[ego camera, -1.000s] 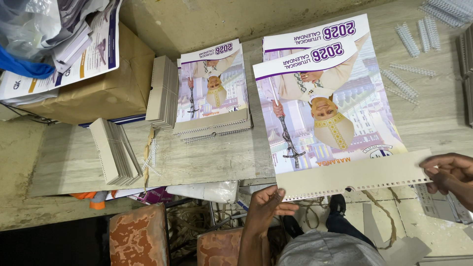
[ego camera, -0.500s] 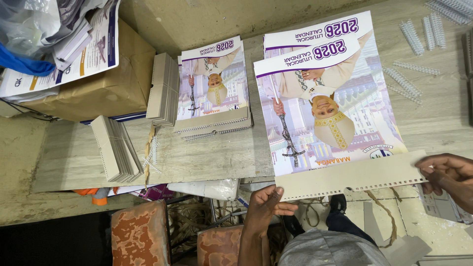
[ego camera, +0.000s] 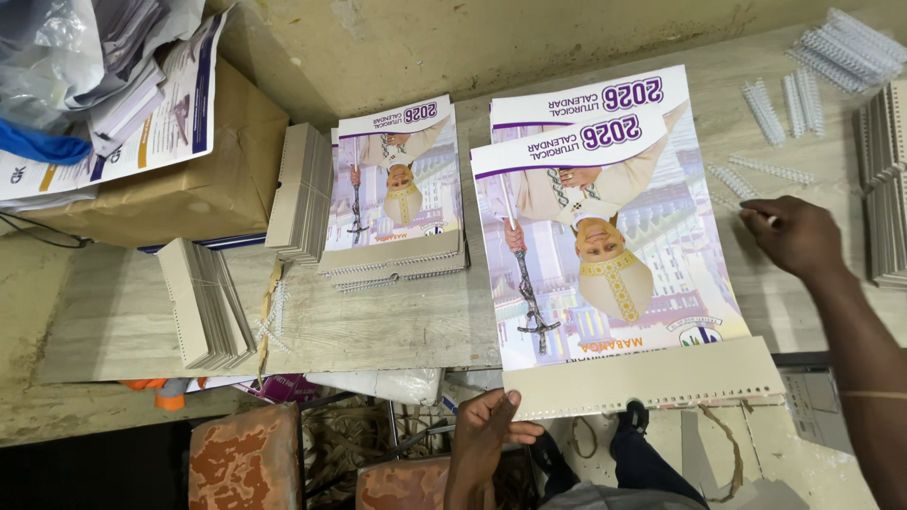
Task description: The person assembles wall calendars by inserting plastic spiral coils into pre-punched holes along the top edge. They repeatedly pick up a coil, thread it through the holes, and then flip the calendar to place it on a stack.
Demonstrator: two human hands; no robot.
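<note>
The left hand [ego camera: 487, 425] is pinching the lower left corner of the calendar's punched cardboard strip [ego camera: 647, 376], lying crosswise at lower centre. The right hand [ego camera: 794, 236] is touching white binding combs [ego camera: 761, 173] on the bench [ego camera: 378, 331], far right.

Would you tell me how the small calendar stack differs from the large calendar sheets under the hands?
The small calendar stack is narrower, already bound with white spiral combs, and untouched. The large calendar sheets are wider and unbound, their punched strip pinched by the left hand; the right hand reaches for loose combs. Both show the same cover picture.
</note>
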